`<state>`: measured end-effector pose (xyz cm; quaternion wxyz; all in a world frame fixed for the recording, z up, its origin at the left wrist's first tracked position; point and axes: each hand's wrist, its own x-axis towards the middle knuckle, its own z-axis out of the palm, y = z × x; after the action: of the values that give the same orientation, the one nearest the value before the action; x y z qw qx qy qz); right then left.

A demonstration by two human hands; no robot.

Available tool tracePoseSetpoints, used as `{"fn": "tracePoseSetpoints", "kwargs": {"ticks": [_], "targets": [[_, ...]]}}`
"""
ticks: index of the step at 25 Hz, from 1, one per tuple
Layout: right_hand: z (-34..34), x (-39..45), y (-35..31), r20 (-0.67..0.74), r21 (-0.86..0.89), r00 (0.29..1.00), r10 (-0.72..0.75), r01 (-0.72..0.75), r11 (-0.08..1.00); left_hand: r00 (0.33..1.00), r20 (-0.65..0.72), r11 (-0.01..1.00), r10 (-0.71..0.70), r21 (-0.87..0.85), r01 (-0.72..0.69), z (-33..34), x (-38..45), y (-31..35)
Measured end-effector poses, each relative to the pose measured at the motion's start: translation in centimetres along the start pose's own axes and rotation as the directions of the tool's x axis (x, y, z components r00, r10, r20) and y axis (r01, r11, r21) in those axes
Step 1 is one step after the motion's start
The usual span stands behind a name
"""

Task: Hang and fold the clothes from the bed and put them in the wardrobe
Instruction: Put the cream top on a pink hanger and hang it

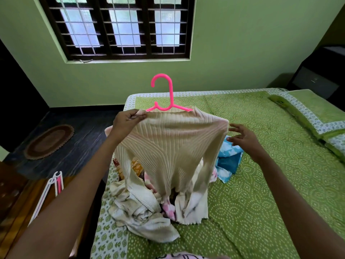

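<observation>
My left hand (128,118) pinches the top left edge of a cream ribbed top (168,146), and I think the end of the pink hanger (164,94) is in that pinch too, but the cloth hides it. My right hand (242,139) is spread wide and holds nothing. It floats just beside the right shoulder of the top, and I cannot tell if the fingertips touch it.

The top is already on the hanger. The hook sticks up above the neck. The bottom of the top droops down onto a pile of clothes (145,208) on the near left part of the bed (261,184). A blue and white cloth (229,157) lies on the bed just right of the top, under my right hand. Some spare hangers (54,186) rest on a wooden worktop at the near left. A pillow (308,116) lies at the far right of the bed.

I think I am on the hanging step for this 1 top. The right shoulder looks a bit bunched, so next I would tug it smooth with my right hand. Then I would take the hook and lift the top clear of the pile. I cannot see the wardrobe from here.
</observation>
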<state>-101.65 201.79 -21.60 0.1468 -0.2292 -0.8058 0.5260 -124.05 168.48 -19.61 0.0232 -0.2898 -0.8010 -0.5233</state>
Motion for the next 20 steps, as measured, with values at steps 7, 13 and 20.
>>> {"fn": "tracePoseSetpoints", "kwargs": {"ticks": [7, 13, 20], "targets": [[1.7, 2.5, -0.1, -0.049, 0.042, 0.999, 0.017, -0.015, 0.999, 0.997, 0.014, 0.996, -0.071, -0.05, 0.072, -1.1, -0.5, -0.9], [1.6, 3.4, -2.0, -0.365, -0.16, 0.913, -0.181, 0.13, 0.978, 0.997, -0.024, 0.998, -0.067, -0.001, 0.067, -2.6, -2.1, -1.5], [1.2, 2.9, -4.4, -0.392, -0.277, 0.773, -0.499, 0.418, 0.865, 0.993, -0.101, 0.998, -0.055, 0.028, 0.058, -1.9, -2.5, -1.0]]}}
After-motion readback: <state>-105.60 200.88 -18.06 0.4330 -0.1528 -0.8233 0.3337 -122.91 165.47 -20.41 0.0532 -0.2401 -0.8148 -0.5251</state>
